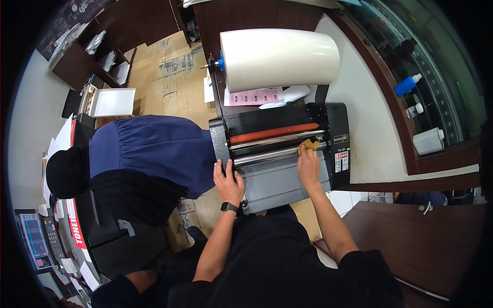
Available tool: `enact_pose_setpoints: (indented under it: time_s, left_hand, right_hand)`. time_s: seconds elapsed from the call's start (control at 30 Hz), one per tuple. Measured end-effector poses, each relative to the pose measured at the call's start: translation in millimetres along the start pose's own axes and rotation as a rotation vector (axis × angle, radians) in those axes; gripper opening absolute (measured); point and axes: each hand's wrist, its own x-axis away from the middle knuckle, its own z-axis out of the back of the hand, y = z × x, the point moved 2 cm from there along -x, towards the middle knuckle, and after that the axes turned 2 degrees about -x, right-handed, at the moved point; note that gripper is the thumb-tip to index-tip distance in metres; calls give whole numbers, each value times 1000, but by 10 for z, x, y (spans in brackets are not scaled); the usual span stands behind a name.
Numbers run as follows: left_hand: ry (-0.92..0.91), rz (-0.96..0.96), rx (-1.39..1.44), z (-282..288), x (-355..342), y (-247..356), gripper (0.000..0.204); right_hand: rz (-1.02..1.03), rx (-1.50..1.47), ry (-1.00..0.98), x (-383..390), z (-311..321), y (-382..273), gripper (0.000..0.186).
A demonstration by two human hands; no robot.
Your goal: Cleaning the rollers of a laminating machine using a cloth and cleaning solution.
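One black shirt point(287, 256), left fingers point(229, 168) apart on one machine point(285, 182), right fingers point(311, 155) clamped on one tan cloth point(309, 143)

There's a boxed label point(341, 139) on the black machine point(337, 117), above a marked button panel point(341, 161). Big white capitals point(78, 232) run along a red strip point(72, 209) over left.

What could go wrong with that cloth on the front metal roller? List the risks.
If the front metal roller turned, it might pull in the yellow-brown cloth and the right hand holding it.
The control panel sits near that hand, so a stray brush might trigger it.
The left hand rests by the roller's left end, so it might get pinched too.
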Motion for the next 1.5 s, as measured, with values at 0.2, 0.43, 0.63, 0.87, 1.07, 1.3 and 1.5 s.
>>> enact_pose_setpoints:
  time_s: [0.2, 0.43, 0.63, 0.87, 1.07, 1.3, 1.5]
  left_hand:
    - [-3, -9, 21, 24, -4, -41, 51]
    - [3, -3, 70, 34, -1, -70, 52]
    - [20, 19, 99, 16, 2, -82, 48]
    - [27, -6, 122, 36, -7, -102, 47]
    - [20, 9, 91, -1, -4, -90, 48]
    - [26, 9, 65, -15, 3, -59, 54]
    - [-225, -101, -75, 107, -138, 42, 66]
  right_hand:
    - [334, -157, -85, 207, -532, -1346, 38]
    - [197, -60, -108, -6, -270, -834, 32]
    - [179, -24, -198, 52, -335, -866, 42]
    - [381, -130, -168, 81, -620, -1249, 41]
    - [92, 241, -144, -66, 60, 448, 40]
    - [-64, 284, -16, 135, -47, 171, 36]
    - [-37, 170, 18, 43, -51, 352, 34]
